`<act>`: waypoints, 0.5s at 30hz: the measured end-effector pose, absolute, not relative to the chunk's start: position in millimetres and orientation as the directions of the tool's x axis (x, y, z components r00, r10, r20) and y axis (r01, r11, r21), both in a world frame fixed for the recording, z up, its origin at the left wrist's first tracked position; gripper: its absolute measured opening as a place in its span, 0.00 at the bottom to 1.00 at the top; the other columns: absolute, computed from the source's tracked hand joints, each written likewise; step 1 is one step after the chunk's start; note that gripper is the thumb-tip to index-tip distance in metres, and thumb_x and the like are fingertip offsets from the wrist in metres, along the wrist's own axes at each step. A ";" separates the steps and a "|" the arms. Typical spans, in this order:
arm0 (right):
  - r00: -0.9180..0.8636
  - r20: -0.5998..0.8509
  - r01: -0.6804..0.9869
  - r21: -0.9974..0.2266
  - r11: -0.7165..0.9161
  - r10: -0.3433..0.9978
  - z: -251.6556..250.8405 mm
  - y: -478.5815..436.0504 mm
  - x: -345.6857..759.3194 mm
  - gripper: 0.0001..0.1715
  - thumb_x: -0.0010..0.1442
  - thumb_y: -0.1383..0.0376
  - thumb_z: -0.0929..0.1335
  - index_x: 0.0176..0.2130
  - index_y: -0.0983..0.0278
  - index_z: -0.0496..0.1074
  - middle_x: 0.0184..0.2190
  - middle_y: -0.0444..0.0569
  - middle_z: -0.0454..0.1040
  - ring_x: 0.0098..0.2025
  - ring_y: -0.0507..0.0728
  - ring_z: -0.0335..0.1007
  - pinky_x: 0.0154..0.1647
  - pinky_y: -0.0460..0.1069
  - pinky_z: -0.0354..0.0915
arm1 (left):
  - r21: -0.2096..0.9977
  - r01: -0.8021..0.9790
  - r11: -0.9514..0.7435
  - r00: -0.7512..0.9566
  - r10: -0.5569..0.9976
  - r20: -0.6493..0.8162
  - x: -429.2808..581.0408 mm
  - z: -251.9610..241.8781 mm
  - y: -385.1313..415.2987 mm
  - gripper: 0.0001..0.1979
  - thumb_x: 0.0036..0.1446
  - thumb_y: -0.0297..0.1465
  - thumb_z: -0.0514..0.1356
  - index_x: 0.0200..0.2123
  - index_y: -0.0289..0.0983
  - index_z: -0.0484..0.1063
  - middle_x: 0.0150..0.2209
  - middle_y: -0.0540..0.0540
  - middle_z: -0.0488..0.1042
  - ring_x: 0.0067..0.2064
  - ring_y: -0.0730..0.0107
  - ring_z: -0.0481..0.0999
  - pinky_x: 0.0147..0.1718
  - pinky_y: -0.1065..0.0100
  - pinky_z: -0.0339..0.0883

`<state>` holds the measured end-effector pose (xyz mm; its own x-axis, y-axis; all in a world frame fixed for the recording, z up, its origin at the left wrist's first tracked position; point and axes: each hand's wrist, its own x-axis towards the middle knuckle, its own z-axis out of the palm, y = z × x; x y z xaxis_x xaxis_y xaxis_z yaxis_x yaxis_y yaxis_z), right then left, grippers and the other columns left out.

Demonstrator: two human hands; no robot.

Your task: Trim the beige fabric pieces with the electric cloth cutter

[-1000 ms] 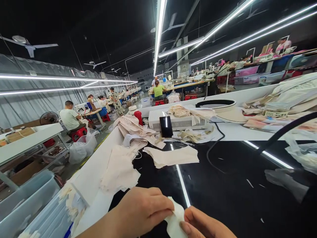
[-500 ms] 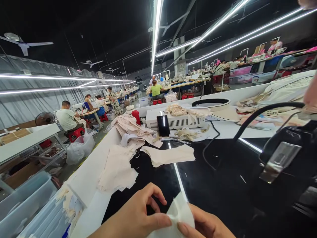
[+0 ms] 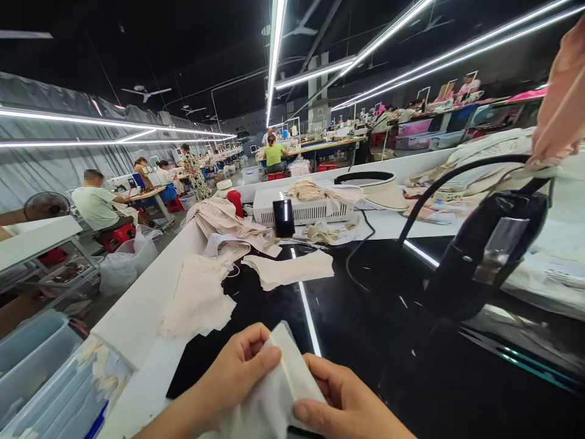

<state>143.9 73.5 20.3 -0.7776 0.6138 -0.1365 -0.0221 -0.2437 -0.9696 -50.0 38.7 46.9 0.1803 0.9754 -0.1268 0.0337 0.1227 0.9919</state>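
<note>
Between my hands, low in the head view, is a thin white piece of cloth (image 3: 269, 402) with a folded edge. My left hand (image 3: 237, 372) pinches its upper part between thumb and bent fingers. On the right side of the same cloth, my right hand (image 3: 338, 396) grips the edge, thumb on top and fingers behind. Beyond them on the glossy black tabletop (image 3: 365, 341) lies a flat stack of cream fabric pieces (image 3: 292, 268). Left of that stack, more pale cut cloth (image 3: 198, 296) is piled toward the white table edge.
A phone (image 3: 284, 218) leans on a white vented box (image 3: 304, 207). To the right stands a black device with a clear panel (image 3: 491, 250) and a thick cable (image 3: 439, 183). A cream visor-like ring (image 3: 372, 190) sits behind. Plastic bins (image 3: 39, 353) stand lower left; people sit farther off.
My view has swung to the right. My left fingers have closed on the cloth's upper part, and more of the cloth now shows between my hands.
</note>
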 end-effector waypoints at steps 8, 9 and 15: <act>-0.775 -0.203 0.165 -0.979 -0.119 0.598 26.4 67.9 144.8 0.10 0.54 0.60 0.69 0.31 0.66 0.70 0.23 0.39 0.59 0.25 0.48 0.49 0.25 0.44 0.47 | 0.976 0.089 0.200 0.180 0.960 -0.214 -53.0 46.2 39.1 0.27 0.53 0.54 0.66 0.33 0.37 0.64 0.25 0.55 0.63 0.25 0.78 0.55 0.24 0.74 0.50; -0.773 -0.207 0.180 -0.978 -0.106 0.600 26.5 68.4 144.2 0.08 0.54 0.62 0.68 0.30 0.66 0.69 0.23 0.40 0.59 0.26 0.48 0.50 0.25 0.44 0.48 | 0.974 0.101 0.203 0.176 0.960 -0.219 -52.8 45.8 40.0 0.27 0.52 0.54 0.66 0.33 0.36 0.64 0.25 0.55 0.63 0.25 0.78 0.55 0.23 0.74 0.49; -0.795 -0.234 0.228 -0.970 -0.081 0.559 20.0 71.5 140.1 0.04 0.50 0.66 0.67 0.28 0.65 0.68 0.23 0.40 0.60 0.26 0.49 0.52 0.26 0.45 0.48 | 0.973 0.160 0.166 0.130 0.974 -0.187 -51.9 44.4 45.1 0.26 0.54 0.54 0.64 0.32 0.35 0.69 0.23 0.55 0.62 0.25 0.77 0.55 0.23 0.73 0.47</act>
